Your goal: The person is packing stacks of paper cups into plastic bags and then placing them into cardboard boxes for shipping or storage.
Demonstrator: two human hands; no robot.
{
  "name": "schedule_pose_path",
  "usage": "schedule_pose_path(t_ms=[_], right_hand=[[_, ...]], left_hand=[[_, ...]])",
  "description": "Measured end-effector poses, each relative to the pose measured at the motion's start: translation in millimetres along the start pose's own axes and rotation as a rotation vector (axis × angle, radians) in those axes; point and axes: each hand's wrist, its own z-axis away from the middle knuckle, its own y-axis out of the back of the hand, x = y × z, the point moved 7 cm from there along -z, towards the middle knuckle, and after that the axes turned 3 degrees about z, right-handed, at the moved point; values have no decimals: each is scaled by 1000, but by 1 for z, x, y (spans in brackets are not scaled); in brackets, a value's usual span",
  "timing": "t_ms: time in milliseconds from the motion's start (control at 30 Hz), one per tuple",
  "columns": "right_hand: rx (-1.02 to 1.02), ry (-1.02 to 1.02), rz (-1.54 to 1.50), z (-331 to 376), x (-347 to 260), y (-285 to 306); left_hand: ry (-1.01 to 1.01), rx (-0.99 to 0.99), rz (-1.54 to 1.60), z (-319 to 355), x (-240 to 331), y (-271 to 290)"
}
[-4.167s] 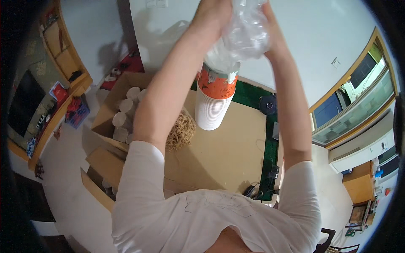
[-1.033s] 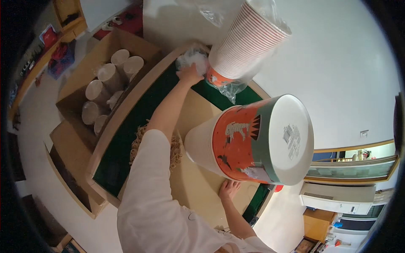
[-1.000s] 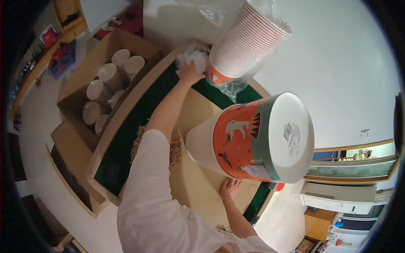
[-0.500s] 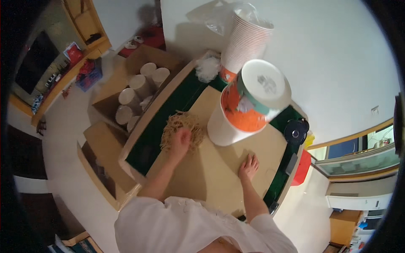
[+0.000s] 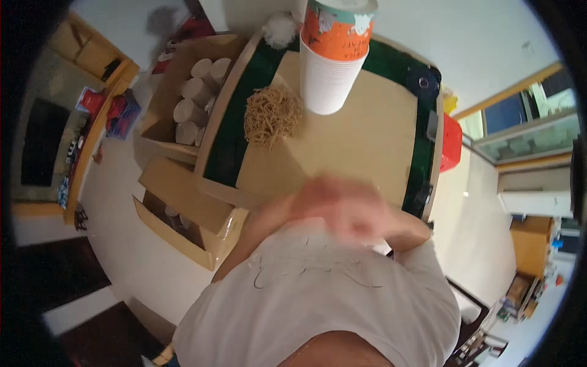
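Observation:
My left hand (image 5: 315, 194) and my right hand (image 5: 362, 225) come together in front of my chest, above the near edge of the table. Both are smeared by motion, so their fingers and anything between them cannot be made out. Beyond them, a heap of thin tan strands (image 5: 273, 117), looped like rubber bands, lies on a cardboard sheet (image 5: 354, 147). To the right of the heap stands a tall stack of paper cups (image 5: 331, 76), white below, with an orange and teal patterned part at the top. Neither hand touches the heap or the stack.
A green-topped table (image 5: 231, 144) with a raised rim bears the cardboard. An open carton (image 5: 174, 131) with several white cup stacks stands to the left, and another carton (image 5: 189, 202) is nearer me. Crumpled clear plastic (image 5: 280, 30) lies at the far corner; a red object (image 5: 451, 144) is at the right.
My left hand has left the tan heap and my right hand has lifted off the cardboard. Both have drawn back together towards my chest. The view has shifted, and the table appears higher.

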Motion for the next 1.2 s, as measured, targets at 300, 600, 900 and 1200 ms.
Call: schedule_pose_path(t_ms=[300,600,900,1200], right_hand=[[-50,303,-221,-36,-125,-55],[302,-774,-87,142,88,97],[378,-1102,84,192,325,113],[640,-1120,-213,314,346,183]], left_hand=[[-408,-207,-275,-33,22,0],[-52,-56,42,-13,-8,-23],[-85,-52,179,-28,72,-52],[225,-157,49,-61,-42,-52]])
